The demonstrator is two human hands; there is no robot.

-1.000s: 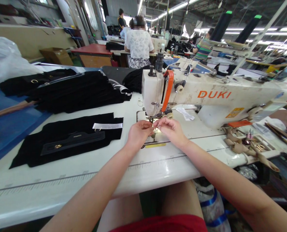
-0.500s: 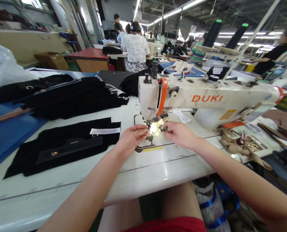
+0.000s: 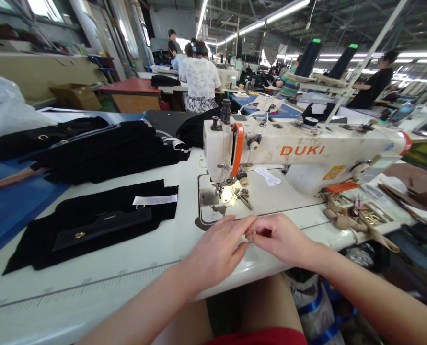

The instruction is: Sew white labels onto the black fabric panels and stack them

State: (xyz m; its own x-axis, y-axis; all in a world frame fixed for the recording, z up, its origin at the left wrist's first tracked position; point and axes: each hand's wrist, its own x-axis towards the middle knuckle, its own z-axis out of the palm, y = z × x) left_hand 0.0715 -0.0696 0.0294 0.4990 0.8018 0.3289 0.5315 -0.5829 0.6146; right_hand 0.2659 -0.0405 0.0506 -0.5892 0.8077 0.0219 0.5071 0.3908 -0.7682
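Above the table's front edge, my left hand (image 3: 216, 251) and my right hand (image 3: 281, 237) meet at the fingertips. The right one is closed in a pinch. The left fingers are bent toward it, thumb below, closing around the same spot. Whatever they hold is too small or hidden to make out. Just beyond them stands a white sewing machine (image 3: 267, 141) with an orange lever guard. Its needle plate (image 3: 208, 211) is lit, and no fabric lies under the presser foot (image 3: 220, 188). Left of it, a black fabric panel (image 3: 105, 211) lies flat, bearing a dark strip and a white label (image 3: 155, 199).
A stack of black fabric pieces (image 3: 109, 148) lies behind the panel. White scraps (image 3: 268, 176) rest on the machine bed. At right are beige strips (image 3: 346, 218) and a parts tray (image 3: 375, 215). Thread cones (image 3: 308, 57) stand behind. Several people work farther back.
Both hands have drawn back from the needle area toward the table's front edge and come together. The needle plate is now uncovered. The view has shifted slightly.
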